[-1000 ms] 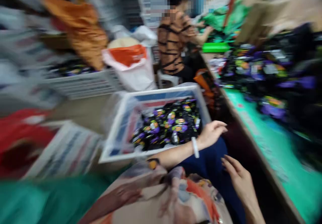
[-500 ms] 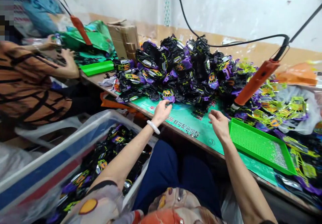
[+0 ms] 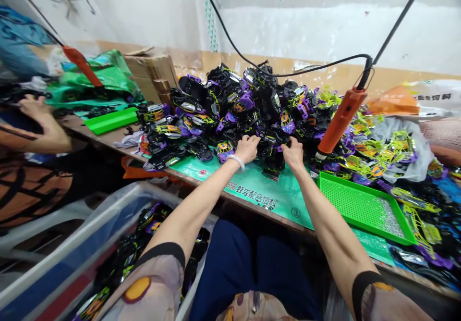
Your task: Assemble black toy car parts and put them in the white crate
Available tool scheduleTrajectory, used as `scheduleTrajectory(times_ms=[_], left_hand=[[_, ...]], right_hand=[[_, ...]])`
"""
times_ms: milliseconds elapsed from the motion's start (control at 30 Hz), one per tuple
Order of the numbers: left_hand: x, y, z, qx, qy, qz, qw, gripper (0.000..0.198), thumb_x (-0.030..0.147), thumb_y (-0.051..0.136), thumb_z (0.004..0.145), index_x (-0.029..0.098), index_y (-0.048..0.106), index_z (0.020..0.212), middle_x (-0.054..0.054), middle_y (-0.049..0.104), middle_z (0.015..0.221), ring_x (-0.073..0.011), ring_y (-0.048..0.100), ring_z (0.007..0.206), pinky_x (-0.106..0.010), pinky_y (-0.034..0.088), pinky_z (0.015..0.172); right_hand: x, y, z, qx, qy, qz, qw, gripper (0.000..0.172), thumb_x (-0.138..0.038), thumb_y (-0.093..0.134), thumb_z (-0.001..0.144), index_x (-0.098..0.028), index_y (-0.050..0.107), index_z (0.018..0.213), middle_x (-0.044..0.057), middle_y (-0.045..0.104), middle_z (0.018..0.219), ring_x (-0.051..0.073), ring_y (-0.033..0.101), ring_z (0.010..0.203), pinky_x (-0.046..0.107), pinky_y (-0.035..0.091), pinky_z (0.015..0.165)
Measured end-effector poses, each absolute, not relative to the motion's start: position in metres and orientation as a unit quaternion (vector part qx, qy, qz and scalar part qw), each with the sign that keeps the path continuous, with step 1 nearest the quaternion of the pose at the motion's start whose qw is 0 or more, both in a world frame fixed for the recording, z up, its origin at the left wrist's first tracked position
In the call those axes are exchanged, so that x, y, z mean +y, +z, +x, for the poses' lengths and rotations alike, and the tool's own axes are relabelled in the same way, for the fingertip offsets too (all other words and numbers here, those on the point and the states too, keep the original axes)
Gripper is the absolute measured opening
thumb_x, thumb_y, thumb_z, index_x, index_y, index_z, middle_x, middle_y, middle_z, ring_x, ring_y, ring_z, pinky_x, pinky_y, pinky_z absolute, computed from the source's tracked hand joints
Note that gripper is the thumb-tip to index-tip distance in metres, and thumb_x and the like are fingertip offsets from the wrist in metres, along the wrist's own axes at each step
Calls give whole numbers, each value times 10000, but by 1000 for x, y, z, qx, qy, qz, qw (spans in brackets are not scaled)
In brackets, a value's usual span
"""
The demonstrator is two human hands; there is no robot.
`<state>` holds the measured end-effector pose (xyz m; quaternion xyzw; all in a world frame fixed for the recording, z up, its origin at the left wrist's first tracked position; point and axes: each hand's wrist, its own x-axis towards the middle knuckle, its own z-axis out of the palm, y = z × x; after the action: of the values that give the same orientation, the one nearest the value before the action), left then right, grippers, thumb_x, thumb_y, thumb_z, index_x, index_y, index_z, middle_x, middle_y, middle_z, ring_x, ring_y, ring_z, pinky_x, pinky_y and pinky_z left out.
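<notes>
A heap of black, purple and yellow toy car parts point(image 3: 230, 102) lies on the bench. Both hands reach to the heap's front edge. My left hand point(image 3: 247, 149), with a white bangle at the wrist, has its fingers curled on the left end of a black toy car part point(image 3: 269, 137). At the right end of that same part, my right hand point(image 3: 293, 153) pinches with thumb and fingers. Its underside and the exact grip of the fingertips are partly hidden. Under the hands lies a green printed sheet point(image 3: 248, 186).
An orange electric screwdriver point(image 3: 342, 121) hangs right of my hands. A green tray point(image 3: 356, 203) holds small screws. Yellow-green parts point(image 3: 389, 153) lie at the right. A bin of car parts point(image 3: 118, 196) stands at my left. A co-worker's arm point(image 3: 39, 129) is at the far left.
Both hands have moved forward to the heap and closer together, onto a black toy car part. The view has turned to the right.
</notes>
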<state>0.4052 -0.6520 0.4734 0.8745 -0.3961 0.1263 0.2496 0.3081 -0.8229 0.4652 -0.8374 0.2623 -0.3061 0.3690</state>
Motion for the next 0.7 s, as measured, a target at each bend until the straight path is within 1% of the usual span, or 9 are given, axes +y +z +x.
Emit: scheduleTrajectory(times_ms=[67, 100, 133, 200, 267, 333, 467, 567, 700], left_hand=[[-661, 470, 415, -388, 100, 884, 243, 507, 55, 554, 763, 235, 608, 1234, -119, 607, 1326, -360, 439, 1205, -561, 324, 1042], [-664, 468, 419, -384, 91, 887, 241, 502, 67, 566, 766, 246, 605, 1234, -118, 626, 1294, -362, 447, 1185, -571, 316, 1034], [-666, 466, 422, -382, 90, 888, 239, 477, 90, 572, 781, 246, 606, 1230, -125, 642, 1257, -363, 455, 1164, -577, 307, 1027], [-666, 461, 426, -381, 105, 888, 237, 384, 147, 565, 827, 232, 627, 1197, -142, 665, 1171, -358, 475, 1125, -568, 295, 1023], [-663, 459, 426, -385, 129, 879, 249, 291, 175, 557, 856, 222, 660, 1124, -143, 673, 1101, -337, 497, 1100, -529, 298, 1028], [-659, 458, 422, -395, 150, 868, 262, 236, 187, 560, 868, 208, 675, 1073, -142, 669, 1071, -320, 508, 1092, -485, 319, 1023], [-650, 466, 403, -390, 200, 849, 296, 225, 220, 537, 902, 180, 659, 1086, -141, 650, 1071, -302, 506, 1086, -427, 362, 1002], [-643, 476, 387, -353, 235, 832, 358, 224, 203, 524, 908, 168, 646, 1093, -128, 633, 1077, -276, 531, 1057, -390, 387, 990], [-624, 483, 365, -304, 228, 815, 437, 171, 184, 579, 875, 175, 655, 1028, -94, 634, 1017, -242, 576, 985, -341, 427, 932]], right_hand=[[-823, 473, 320, 276, -268, -847, 365, 645, -384, 636, 802, -216, 527, 1416, 146, 546, 1167, 297, 562, 1057, 445, 459, 958], [-822, 476, 324, 279, -255, -854, 357, 649, -406, 666, 789, -246, 543, 1405, 144, 532, 1180, 307, 546, 1075, 457, 457, 953], [-822, 478, 327, 282, -246, -862, 343, 622, -418, 686, 781, -270, 577, 1374, 142, 523, 1188, 318, 527, 1095, 470, 452, 952], [-822, 479, 332, 283, -232, -876, 313, 492, -418, 684, 802, -285, 659, 1275, 140, 528, 1173, 330, 497, 1118, 491, 439, 950], [-823, 478, 333, 277, -227, -886, 293, 365, -402, 645, 847, -281, 714, 1184, 137, 549, 1138, 330, 491, 1113, 503, 431, 946], [-825, 475, 331, 267, -251, -883, 293, 317, -396, 609, 874, -269, 734, 1137, 132, 561, 1132, 323, 491, 1107, 506, 424, 953], [-826, 461, 321, 260, -375, -817, 353, 347, -385, 572, 874, -221, 716, 1144, 123, 534, 1199, 283, 482, 1142, 455, 412, 1011], [-821, 453, 313, 231, -449, -760, 409, 362, -375, 558, 864, -186, 703, 1137, 106, 534, 1172, 237, 505, 1151, 389, 408, 1047], [-808, 448, 299, 220, -473, -704, 482, 405, -433, 507, 879, -191, 683, 1152, 91, 526, 1170, 213, 556, 1090, 372, 472, 986]])
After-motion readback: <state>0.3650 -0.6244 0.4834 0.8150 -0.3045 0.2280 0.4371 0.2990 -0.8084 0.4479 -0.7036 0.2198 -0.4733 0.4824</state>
